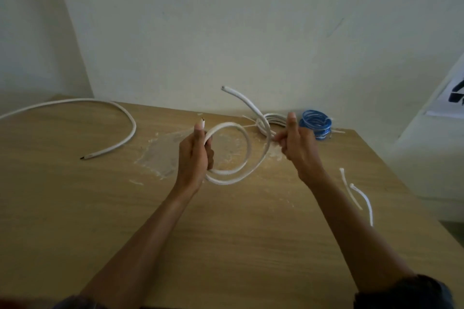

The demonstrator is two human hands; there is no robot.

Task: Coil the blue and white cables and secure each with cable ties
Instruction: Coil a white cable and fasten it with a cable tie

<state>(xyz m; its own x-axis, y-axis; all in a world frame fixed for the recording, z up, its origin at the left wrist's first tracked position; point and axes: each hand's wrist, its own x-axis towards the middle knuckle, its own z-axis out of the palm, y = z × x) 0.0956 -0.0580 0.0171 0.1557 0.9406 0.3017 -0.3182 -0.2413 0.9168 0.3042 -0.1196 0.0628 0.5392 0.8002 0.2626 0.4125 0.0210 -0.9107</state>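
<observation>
White cable (247,150) looked pretty stiff and springy, held above the bench (100,208) in one loop. Left hand (194,155) was clamped on the end, right hand (298,143) pinched further along. I'd grip right at the crossover.

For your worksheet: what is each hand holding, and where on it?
Both hold one white cable: left hand near its end, right hand further along the loop.

plain room: wooden table (75,208), bare wall (226,20)
</observation>
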